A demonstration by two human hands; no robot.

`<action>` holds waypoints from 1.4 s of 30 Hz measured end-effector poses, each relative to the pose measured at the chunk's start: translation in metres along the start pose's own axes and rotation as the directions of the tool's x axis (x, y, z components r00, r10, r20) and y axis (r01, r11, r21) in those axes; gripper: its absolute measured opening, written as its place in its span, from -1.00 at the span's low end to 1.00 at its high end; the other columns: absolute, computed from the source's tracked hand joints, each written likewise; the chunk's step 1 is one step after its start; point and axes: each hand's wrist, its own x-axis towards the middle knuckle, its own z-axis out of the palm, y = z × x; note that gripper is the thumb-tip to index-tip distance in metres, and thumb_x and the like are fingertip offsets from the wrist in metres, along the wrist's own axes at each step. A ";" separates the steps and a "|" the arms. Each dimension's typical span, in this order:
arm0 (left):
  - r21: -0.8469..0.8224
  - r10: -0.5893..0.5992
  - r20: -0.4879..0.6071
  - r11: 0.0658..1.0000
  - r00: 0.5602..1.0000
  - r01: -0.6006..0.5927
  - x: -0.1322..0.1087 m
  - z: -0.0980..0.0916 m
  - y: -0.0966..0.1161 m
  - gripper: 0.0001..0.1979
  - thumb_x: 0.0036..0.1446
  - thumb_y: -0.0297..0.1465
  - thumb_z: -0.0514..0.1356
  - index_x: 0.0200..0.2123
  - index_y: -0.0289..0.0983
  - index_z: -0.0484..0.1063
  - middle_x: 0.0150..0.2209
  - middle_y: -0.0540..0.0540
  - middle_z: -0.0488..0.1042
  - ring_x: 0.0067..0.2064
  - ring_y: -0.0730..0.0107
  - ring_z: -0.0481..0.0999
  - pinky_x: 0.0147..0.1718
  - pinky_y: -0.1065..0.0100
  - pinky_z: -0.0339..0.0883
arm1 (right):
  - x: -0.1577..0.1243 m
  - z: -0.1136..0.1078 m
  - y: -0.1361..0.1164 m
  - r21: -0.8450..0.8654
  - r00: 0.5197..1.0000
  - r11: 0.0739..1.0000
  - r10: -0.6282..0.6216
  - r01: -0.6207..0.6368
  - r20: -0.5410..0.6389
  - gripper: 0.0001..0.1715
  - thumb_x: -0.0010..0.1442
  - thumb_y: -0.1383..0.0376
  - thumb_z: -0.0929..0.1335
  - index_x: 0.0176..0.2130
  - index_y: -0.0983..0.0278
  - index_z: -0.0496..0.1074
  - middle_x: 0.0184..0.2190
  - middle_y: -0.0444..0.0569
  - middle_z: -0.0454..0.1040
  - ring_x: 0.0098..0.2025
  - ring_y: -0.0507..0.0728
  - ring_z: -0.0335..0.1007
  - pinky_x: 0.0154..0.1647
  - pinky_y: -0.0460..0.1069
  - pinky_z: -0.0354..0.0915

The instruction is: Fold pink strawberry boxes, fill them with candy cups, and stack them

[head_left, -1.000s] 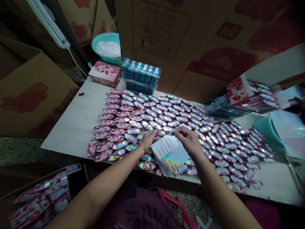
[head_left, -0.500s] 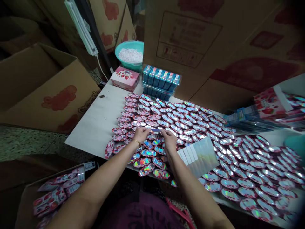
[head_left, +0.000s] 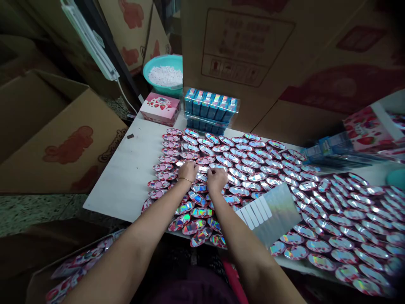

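Note:
Many small oval-topped packs (head_left: 255, 158) stand in tight rows, most with a shiny silvery label across the top. Several at the left edge show a pink round spot (head_left: 164, 175) instead. My left hand (head_left: 188, 171) is closed, fingertips at the left end of a pale label strip (head_left: 203, 169) lying on one pack top. At the strip's right end my right hand (head_left: 217, 179) is closed too, knuckles bent down. The exact fingertip contact is partly hidden. A backing sheet (head_left: 278, 215) with white strips lies over the packs beside my right forearm.
A white table (head_left: 117, 181) carries the packs. At its back are a pink strawberry box (head_left: 160, 109), blue packs in clear plastic (head_left: 211, 105) and a turquoise basin (head_left: 163, 89) of white pieces. Large cartons (head_left: 240, 46) rise behind; an open carton (head_left: 69, 139) stands left.
The label strip was stretched between both hands above the packs; now it is down on a pack top. My fingers have curled in and the view has shifted slightly.

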 end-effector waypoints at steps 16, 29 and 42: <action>-0.459 0.449 0.447 0.857 0.774 -0.232 -0.083 0.035 0.119 -0.66 -0.05 -0.17 0.18 -0.26 -0.27 0.46 -0.37 -0.05 0.49 -0.34 0.34 0.41 -0.37 0.41 0.21 | 0.037 -0.177 0.146 -0.134 0.767 0.762 -0.642 0.634 -0.021 -0.67 0.18 0.36 0.18 -0.12 0.21 0.43 -0.24 0.03 0.38 -0.20 0.14 0.26 -0.18 0.04 0.20; -0.377 0.323 0.475 0.915 0.819 -0.142 -0.089 0.073 0.144 -0.77 0.03 -0.41 0.05 -0.37 -0.29 0.51 -0.43 -0.03 0.49 -0.35 0.38 0.41 -0.35 0.41 0.22 | 0.030 -0.188 0.194 -0.326 0.475 0.377 -0.822 0.867 0.313 -0.76 0.17 0.39 0.23 -0.19 0.27 0.42 -0.07 0.06 0.40 -0.13 0.17 0.24 -0.17 0.06 0.16; -0.896 0.014 0.288 0.358 0.957 0.264 -0.130 0.030 0.102 -0.50 0.12 -0.06 -0.05 -0.21 -0.34 0.45 -0.23 -0.16 0.50 -0.20 0.32 0.44 -0.24 0.35 0.28 | 0.001 -0.214 0.068 0.582 0.837 0.794 -0.432 0.176 0.336 -0.77 0.04 0.17 0.32 -0.51 0.27 0.38 -0.52 -0.10 0.37 -0.44 0.03 0.26 -0.42 -0.07 0.18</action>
